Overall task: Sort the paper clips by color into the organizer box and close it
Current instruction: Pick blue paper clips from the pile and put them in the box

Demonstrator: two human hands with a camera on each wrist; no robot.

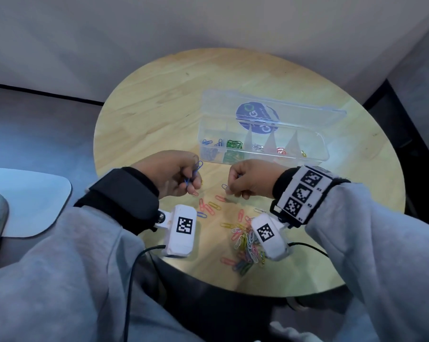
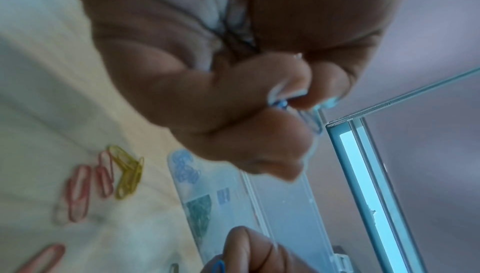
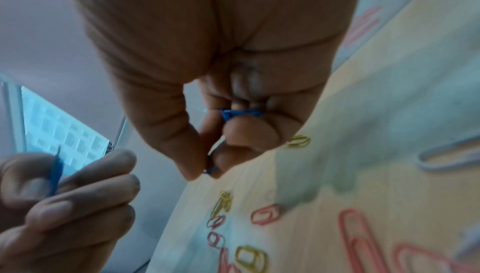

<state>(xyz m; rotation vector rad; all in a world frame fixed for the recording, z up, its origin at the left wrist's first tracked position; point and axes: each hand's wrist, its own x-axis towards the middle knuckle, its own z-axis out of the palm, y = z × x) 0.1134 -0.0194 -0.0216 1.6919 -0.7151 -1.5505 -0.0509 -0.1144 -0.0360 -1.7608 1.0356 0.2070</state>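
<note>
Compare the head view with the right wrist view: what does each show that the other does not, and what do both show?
Only the head view shows the open organizer box with blue, green, clear, red and yellow clips sorted in it, the pile of clips and the wrist cameras. Only the right wrist view shows the right hand from beneath, a blue clip tucked in its curled fingers. Both show the left hand pinching blue clips, and loose clips on the table.

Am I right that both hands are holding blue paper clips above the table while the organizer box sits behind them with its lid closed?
Not quite: the organizer box has its lid open, as the head view shows. The rest holds: the left hand and the right hand each pinch blue paper clips above the table.
</note>
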